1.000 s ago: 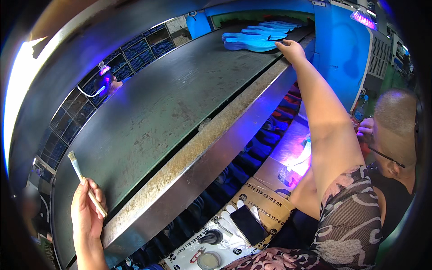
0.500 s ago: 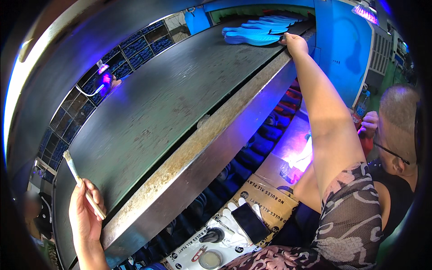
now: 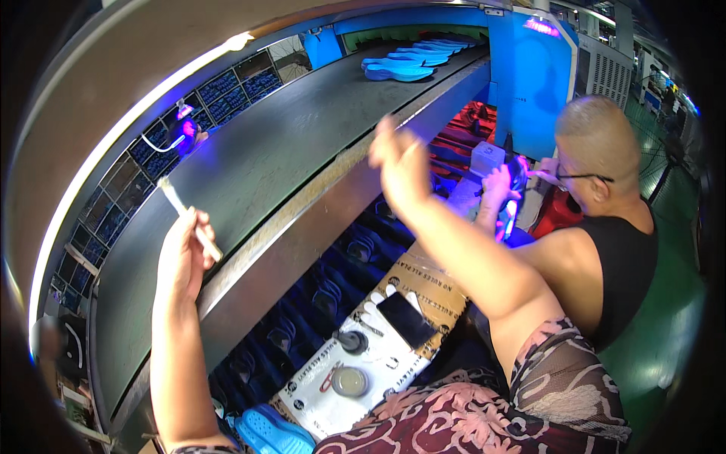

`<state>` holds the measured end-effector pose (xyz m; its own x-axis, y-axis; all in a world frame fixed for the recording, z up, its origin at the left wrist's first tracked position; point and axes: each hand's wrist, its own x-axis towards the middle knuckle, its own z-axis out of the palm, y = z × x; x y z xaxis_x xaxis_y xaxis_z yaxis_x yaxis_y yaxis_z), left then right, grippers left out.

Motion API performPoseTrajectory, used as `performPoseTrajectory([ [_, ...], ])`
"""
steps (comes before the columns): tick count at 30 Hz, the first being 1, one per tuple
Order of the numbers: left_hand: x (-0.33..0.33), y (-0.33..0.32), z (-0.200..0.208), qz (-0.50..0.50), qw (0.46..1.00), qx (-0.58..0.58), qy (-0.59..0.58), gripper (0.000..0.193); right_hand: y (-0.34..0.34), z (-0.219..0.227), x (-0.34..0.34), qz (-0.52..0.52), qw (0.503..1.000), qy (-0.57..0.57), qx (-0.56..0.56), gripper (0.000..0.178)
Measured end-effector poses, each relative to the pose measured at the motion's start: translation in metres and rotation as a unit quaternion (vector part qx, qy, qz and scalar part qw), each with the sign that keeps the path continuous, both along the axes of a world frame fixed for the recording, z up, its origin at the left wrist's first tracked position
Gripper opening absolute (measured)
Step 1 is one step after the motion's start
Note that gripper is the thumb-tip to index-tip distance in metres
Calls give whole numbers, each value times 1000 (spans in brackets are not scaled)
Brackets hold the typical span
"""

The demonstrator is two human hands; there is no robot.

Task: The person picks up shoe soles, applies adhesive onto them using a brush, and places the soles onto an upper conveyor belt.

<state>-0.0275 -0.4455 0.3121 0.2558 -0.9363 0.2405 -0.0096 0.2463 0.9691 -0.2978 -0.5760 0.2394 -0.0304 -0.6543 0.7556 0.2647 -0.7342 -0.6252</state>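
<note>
My left hand (image 3: 185, 253) grips a slim, pale-handled paintbrush (image 3: 201, 237), bristles pointing up and left, over the near edge of a dark conveyor belt (image 3: 249, 178). Motion smears my right hand (image 3: 401, 163), raised in front of the belt's metal side rail (image 3: 302, 227); its fingers are too blurred to read. Beyond it, a row of blue shoe soles (image 3: 398, 73) rests on the far end of the belt, apart from both hands. Below, a small round jar of cloudy contents (image 3: 350, 381) stands on a printed cardboard surface (image 3: 318, 401).
On the cardboard lie a black phone (image 3: 406, 320), a white glove (image 3: 376, 312) and a dark rounded object (image 3: 352, 342). More blue soles (image 3: 274, 430) lie at the lower left. Close on my right, a person (image 3: 616, 242) works under purple light. A blue machine housing (image 3: 527, 83) stands at the belt's far end.
My right hand has left the blue soles and come back toward me. The brush and my left hand have moved up and right in the picture; the view has also shifted.
</note>
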Motion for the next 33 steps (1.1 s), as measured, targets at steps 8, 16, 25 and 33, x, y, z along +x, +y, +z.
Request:
performPoseTrajectory([
  [8, -117, 160, -112, -149, 965, 84, 199, 27, 224, -94, -9, 168, 932, 285, -147, 85],
  [16, -143, 237, -217, -98, 932, 169, 305, 31, 278, -163, 7, 236, 925, 297, -14, 46],
  [25, -37, 364, -315, 376, 826, 248, -339, 64, 233, -201, -14, 264, 870, 165, 382, 34],
  [33, 5, 412, -363, 293, 852, 433, -38, 75, 215, -224, 6, 200, 865, 381, 259, 24],
])
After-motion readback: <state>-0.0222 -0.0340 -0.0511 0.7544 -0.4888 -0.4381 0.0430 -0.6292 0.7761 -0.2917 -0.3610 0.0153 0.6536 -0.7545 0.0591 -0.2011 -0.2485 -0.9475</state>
